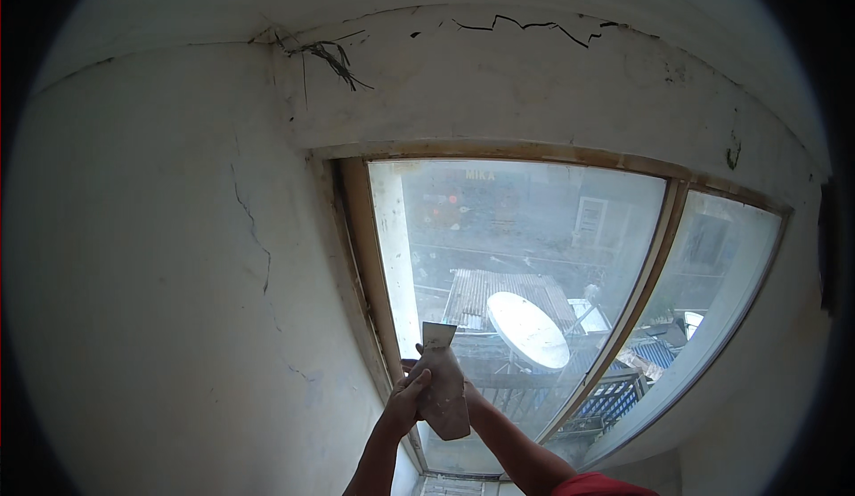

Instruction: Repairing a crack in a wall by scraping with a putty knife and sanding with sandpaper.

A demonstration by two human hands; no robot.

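Note:
In front of the window I hold up a flat, dusty grey-brown scraper-like piece point(443, 395). A small pale rectangular blade point(439, 335) sticks up from its top end; whether the two are one tool or two, I cannot tell. My left hand point(408, 395) is closed on the left edge of the piece, its thumb lying across the face. From the right, my right hand point(473, 397) reaches behind the same piece, which hides its fingers. Both arms are raised, and the piece is apart from the walls.
A wood-framed window point(525, 151) with dusty glass stands ahead. Through it a white satellite dish point(529, 330) and a corrugated roof point(508, 293) show. The left wall point(160, 256) has a long crack; cracks and dark strands point(329, 60) mark the top.

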